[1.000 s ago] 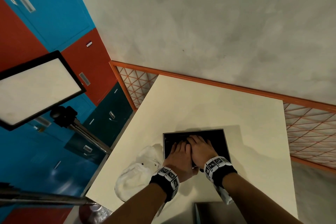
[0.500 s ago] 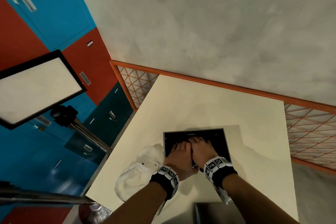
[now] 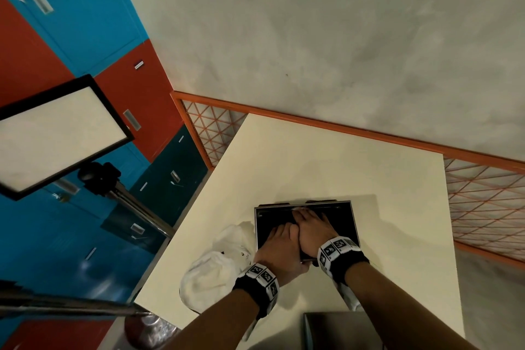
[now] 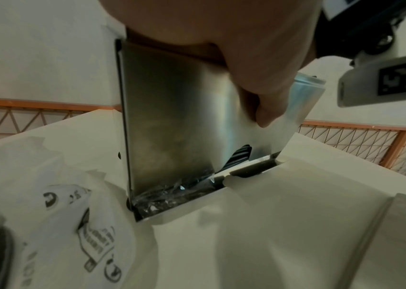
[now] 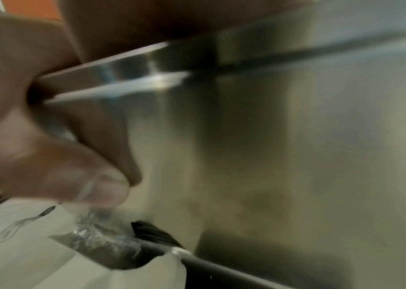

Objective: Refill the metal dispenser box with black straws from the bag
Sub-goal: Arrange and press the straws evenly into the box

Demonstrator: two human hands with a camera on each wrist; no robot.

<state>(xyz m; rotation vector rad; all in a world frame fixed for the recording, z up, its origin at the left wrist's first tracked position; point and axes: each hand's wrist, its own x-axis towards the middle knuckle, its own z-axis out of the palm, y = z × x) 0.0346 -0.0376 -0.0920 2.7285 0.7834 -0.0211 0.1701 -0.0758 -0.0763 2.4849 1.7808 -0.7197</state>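
Observation:
The metal dispenser box (image 3: 354, 224) stands open-topped on the cream table, dark with black straws (image 3: 339, 224) inside. Both hands reach into it side by side. My left hand (image 3: 281, 241) lies flat on the straws near the front wall. My right hand (image 3: 311, 224) stretches further in, fingertips close to the far wall. In the wrist views each thumb hangs outside the front wall (image 4: 172, 117), over the rim. Black straws (image 4: 239, 157) show through the bottom slot, with crinkled clear wrap (image 4: 172, 193) in the tray. The white bag (image 3: 216, 267) lies left of the box.
A flat metal piece (image 3: 341, 329), perhaps the lid, lies at the table's near edge. The table (image 3: 326, 167) is bare behind the box. An orange mesh railing (image 3: 341, 128) runs along its far side. A light panel on a stand (image 3: 56, 133) is off to the left.
My right hand has slid forward inside the box towards the far wall. The left hand has stayed about where it was.

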